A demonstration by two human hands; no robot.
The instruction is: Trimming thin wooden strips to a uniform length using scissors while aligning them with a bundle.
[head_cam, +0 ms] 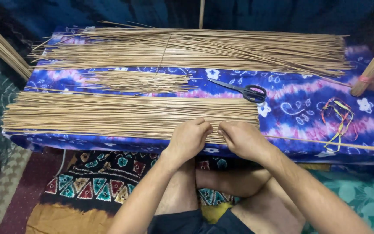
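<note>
- Tan, thin sticks (126, 115) lie under both hands, on a blue tie-dye cloth (291, 108).
- Left hand (190, 138) and right hand (242, 138) pinch sticks at the near edge.
- Risk: brittle sticks may snap if bent; scissors (243, 90) lie just beyond the right hand.

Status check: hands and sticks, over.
Left hand and right hand both pinching the near stick bundle. Scissors lie beyond, apart. Nothing blocking.

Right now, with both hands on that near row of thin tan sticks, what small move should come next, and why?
Probably pinch a few sticks free: the left hand and right hand meet, fingers curled, on the near row of thin tan sticks at its front edge.
</note>
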